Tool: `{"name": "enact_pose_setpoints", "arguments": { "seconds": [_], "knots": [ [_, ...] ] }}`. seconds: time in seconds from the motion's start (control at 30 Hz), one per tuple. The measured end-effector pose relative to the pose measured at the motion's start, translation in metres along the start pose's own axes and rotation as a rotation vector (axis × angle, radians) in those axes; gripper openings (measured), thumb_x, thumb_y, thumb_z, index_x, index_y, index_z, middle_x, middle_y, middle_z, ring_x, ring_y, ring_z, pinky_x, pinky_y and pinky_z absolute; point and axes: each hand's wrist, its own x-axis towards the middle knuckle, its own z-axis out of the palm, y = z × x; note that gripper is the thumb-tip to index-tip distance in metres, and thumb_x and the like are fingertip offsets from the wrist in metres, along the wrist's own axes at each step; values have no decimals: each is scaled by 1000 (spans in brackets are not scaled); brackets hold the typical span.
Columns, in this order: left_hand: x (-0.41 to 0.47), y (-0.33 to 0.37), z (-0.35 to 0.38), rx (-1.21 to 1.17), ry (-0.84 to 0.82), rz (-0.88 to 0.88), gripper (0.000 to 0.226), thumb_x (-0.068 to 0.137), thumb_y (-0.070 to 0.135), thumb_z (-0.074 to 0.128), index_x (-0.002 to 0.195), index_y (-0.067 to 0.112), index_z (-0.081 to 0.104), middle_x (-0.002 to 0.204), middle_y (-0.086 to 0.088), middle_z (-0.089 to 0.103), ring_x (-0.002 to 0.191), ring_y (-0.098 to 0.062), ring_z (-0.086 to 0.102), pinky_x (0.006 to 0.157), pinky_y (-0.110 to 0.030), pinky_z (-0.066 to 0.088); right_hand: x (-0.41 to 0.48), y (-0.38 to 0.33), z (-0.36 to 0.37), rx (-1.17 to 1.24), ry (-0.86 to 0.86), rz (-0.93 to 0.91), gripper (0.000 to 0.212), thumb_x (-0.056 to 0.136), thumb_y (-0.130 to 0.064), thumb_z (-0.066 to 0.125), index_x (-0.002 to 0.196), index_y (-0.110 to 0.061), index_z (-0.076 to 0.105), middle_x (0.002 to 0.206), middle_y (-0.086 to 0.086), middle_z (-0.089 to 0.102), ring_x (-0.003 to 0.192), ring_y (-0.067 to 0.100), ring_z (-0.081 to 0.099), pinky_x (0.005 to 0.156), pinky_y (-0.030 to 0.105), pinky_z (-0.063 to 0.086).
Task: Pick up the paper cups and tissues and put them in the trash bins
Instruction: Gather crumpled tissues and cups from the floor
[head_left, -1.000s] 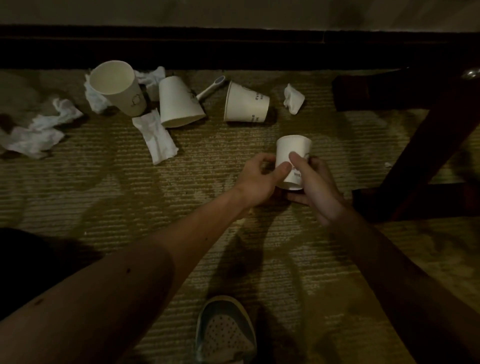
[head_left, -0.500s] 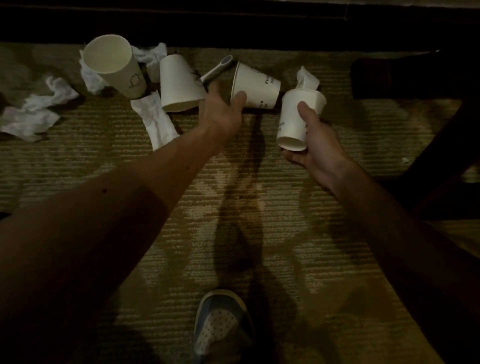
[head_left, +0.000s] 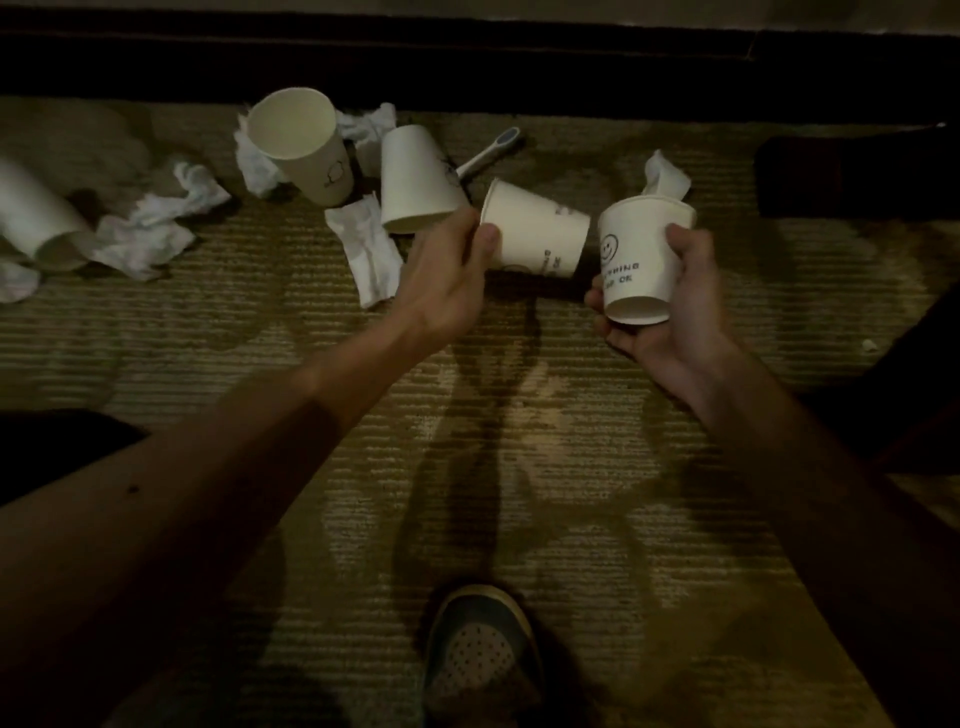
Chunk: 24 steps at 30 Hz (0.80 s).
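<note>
Left hand (head_left: 447, 270): thumb and fingers now pinch the rim of the sideways cup (head_left: 535, 234), which it only reached for half a second ago.
Right hand (head_left: 670, 312): fingers curled round the smiley cup (head_left: 641, 260).
Outstanding: open cup (head_left: 306, 145), overturned cup (head_left: 415, 182) and flat tissue (head_left: 366, 249) on the carpet (head_left: 260, 332); bins unseen.

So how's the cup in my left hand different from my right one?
The left-hand cup lies sideways, left hand pinching its rim; the right-hand cup stands nearly upright, right hand wrapped round its side. A smiley shows on the right-hand cup, only lettering on the left-hand cup. Both are white printed paper cups.
</note>
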Motion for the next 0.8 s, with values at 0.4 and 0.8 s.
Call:
{"name": "enact_pose_setpoints", "arguments": {
  "seconds": [0.4, 0.8],
  "knots": [
    [-20, -40, -46, -101, 173, -249, 38, 102, 37, 46, 81, 14, 68, 73, -3, 67, 63, -10, 62, 54, -29, 47, 3, 39, 60, -217, -114, 159, 52, 91, -52, 46, 117, -10, 62, 93, 13, 71, 75, 23, 68, 67, 33, 52],
    [32, -53, -61, -117, 179, -332, 41, 100, 38, 52, 127, 10, 62, 107, 4, 55, 95, -7, 54, 65, -14, 38, 49, 6, 122, -175, -158, -93, 48, 95, -45, 45, 124, -11, 59, 104, 12, 68, 83, 19, 63, 61, 27, 47]
  ]
}}
